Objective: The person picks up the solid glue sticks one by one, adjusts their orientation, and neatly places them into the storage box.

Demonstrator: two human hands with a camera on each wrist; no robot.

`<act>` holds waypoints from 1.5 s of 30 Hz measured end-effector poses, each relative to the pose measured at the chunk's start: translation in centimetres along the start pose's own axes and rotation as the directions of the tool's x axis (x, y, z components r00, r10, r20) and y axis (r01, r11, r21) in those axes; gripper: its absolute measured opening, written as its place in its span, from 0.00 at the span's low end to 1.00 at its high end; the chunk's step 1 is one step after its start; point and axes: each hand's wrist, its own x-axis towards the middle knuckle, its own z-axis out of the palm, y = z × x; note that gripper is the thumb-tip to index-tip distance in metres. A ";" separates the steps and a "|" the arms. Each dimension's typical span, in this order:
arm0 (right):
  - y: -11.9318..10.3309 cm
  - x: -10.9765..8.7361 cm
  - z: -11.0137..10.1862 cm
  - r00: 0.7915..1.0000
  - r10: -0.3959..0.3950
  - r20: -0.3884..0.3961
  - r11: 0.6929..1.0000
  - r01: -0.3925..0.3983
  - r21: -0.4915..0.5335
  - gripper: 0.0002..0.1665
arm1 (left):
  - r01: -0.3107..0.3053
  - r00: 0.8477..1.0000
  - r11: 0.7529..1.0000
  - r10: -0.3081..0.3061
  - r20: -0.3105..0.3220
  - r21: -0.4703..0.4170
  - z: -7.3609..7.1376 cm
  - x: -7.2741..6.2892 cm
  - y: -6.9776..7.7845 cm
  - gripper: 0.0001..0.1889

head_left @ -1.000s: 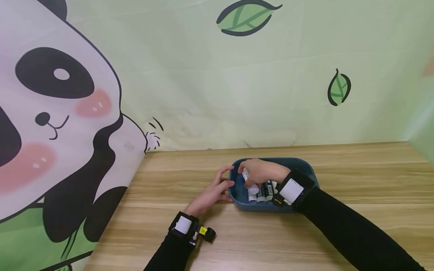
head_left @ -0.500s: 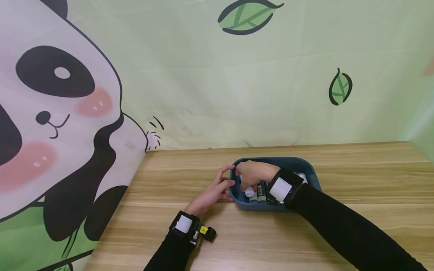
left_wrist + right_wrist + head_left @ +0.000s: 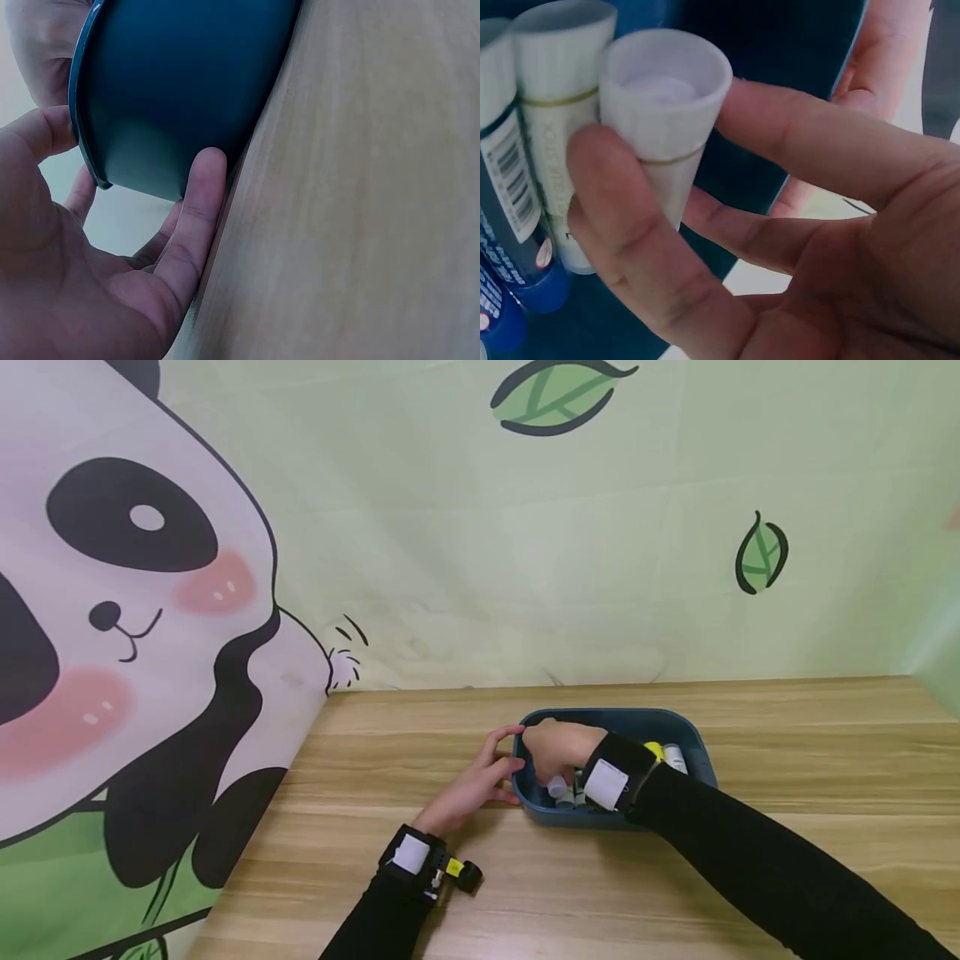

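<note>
A dark blue plastic tub (image 3: 577, 819) stands on the table with several glue sticks in it. My right hand (image 3: 561, 750) reaches down inside its left end and grips a white glue stick (image 3: 664, 112) between thumb and fingers, its hollow end turned toward the wrist camera. Beside it stand another white glue stick (image 3: 562, 82) and a navy glue stick (image 3: 517, 187) with a barcode. My left hand (image 3: 471, 783) has its fingers spread against the tub's left end; in the left wrist view, fingertips meet the rim and the lower wall.
At the tub's right end lie a white cylinder (image 3: 675, 758) and a yellow-topped thing (image 3: 654, 750), partly behind the right sleeve. Wood-grain table (image 3: 810, 760) surrounds the tub. A printed panda-and-leaf backdrop (image 3: 450, 527) rises behind.
My right hand has moved left and lower in the tub with the white glue stick. The white cylinder and yellow-topped thing now show past the sleeve. The left hand stays at the tub's end.
</note>
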 end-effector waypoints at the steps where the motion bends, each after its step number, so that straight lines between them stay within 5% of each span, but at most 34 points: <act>1: 0.0 0.0 0.0 1.000 0.009 0.003 1.000 -0.009 -0.010 0.23 | 0.001 1.000 1.000 -0.001 0.003 -0.001 0.0 0.0 0.0 0.31; 9: -0.2 -0.1 0.0 1.000 0.013 0.010 0.999 -0.013 -0.032 0.20 | 0.008 1.000 1.000 -0.008 0.001 -0.002 0.1 -0.1 0.2 0.32; 21: 0.0 0.2 0.3 0.995 -0.104 -0.005 0.987 0.102 -0.126 0.12 | 0.003 1.000 1.000 -0.003 -0.007 -0.003 0.1 -0.1 0.0 0.32; 45: 1.0 -0.4 -0.3 0.992 -0.124 -0.039 0.989 0.120 -0.087 0.21 | -0.003 1.000 1.000 0.003 0.010 0.000 0.1 -0.1 0.2 0.31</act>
